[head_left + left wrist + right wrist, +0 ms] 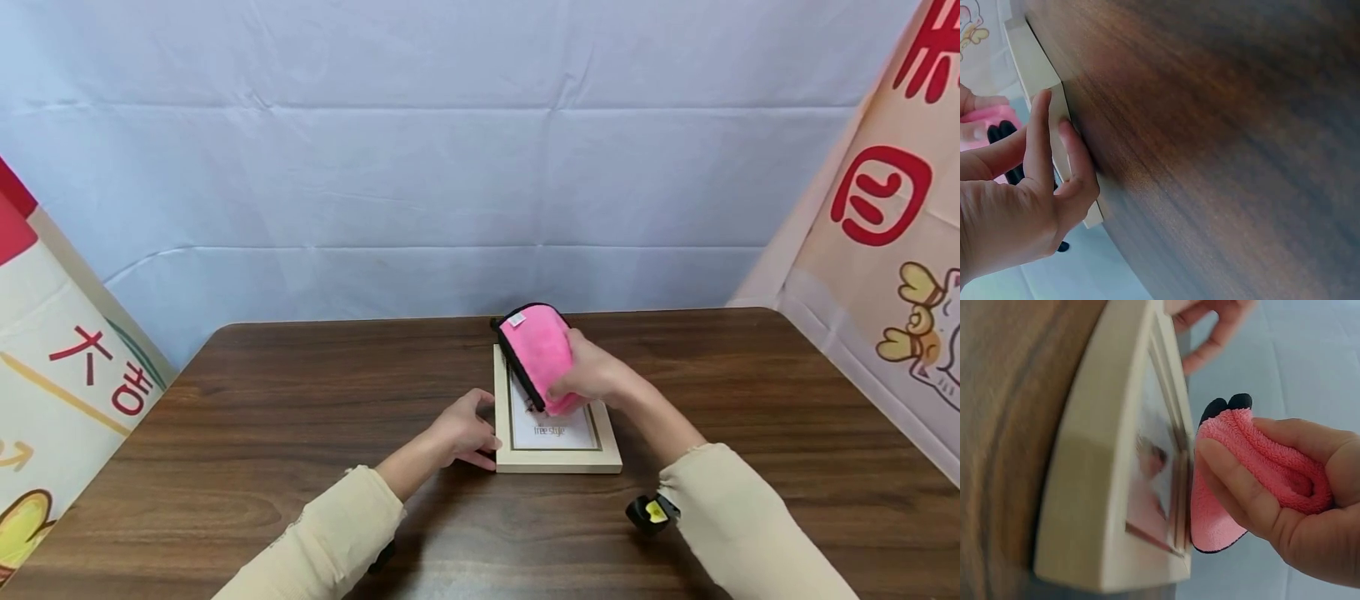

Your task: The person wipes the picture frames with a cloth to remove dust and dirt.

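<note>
A picture frame (558, 461) with a pale wooden border lies flat on the table, a printed sheet showing inside it. My left hand (467, 431) is at its left side; in the left wrist view, fingertips of the left hand (1016, 212) touch the frame's outer edge (1035, 62). My right hand (592, 371) grips a pink plush cloth (536, 346) with black edging and a small white tag. The cloth lies over the upper part of the frame and hides much of the print. In the right wrist view, the cloth (1229, 469) is bunched between thumb and fingers.
The brown wooden table (315, 400) extends around the frame. A pale cloth backdrop (420, 183) hangs behind it. Printed banners stand at the left (82, 375) and right (892, 275). A black strap mount (648, 512) sits at the right wrist.
</note>
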`<state>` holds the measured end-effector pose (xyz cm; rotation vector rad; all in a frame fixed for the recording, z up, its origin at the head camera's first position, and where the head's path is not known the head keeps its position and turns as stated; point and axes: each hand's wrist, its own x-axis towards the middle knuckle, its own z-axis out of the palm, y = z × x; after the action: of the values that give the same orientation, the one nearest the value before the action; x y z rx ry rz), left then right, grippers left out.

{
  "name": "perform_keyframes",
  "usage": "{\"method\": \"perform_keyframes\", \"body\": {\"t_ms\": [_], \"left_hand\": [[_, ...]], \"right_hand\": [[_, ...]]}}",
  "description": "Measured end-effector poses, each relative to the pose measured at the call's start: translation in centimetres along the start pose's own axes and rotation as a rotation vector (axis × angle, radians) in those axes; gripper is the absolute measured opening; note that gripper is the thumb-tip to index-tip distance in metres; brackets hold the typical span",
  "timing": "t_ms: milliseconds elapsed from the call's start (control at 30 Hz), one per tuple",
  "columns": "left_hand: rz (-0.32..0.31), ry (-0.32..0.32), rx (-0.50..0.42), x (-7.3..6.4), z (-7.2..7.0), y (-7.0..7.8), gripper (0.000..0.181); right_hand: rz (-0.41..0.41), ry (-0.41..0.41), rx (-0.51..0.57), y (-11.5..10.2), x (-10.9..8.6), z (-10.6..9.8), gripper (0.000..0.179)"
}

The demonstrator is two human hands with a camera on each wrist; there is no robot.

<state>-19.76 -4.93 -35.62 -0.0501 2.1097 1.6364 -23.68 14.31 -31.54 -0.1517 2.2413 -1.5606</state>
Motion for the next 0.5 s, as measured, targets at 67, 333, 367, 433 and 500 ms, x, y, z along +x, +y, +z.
{"method": "perform_keyframes", "body": {"t_ms": [67, 333, 367, 433, 500], "left_hand": [[0.001, 0.002, 0.003, 0.0, 0.0, 0.0, 0.06], [0.006, 0.005, 0.009, -0.1, 0.0, 0.0, 0.058], [0.007, 0.003, 0.01, -0.1, 0.0, 0.0, 0.058], [0.007, -0.002, 0.01, -0.1, 0.0, 0.0, 0.058], [0.006, -0.005, 0.006, -0.1, -0.1, 0.0, 0.059]], "right_hand": [[0.005, -0.01, -0.018, 0.1, 0.3, 0.7, 0.093], [0.019, 0.023, -0.092, 1.0, 0.7, 1.8, 0.093], [0.02, 0.027, -0.096, 1.1, 0.7, 1.7, 0.092], [0.023, 0.036, -0.091, 1.4, 0.6, 1.2, 0.093], [0.025, 0.042, -0.077, 1.5, 0.5, 0.6, 0.094]]}}
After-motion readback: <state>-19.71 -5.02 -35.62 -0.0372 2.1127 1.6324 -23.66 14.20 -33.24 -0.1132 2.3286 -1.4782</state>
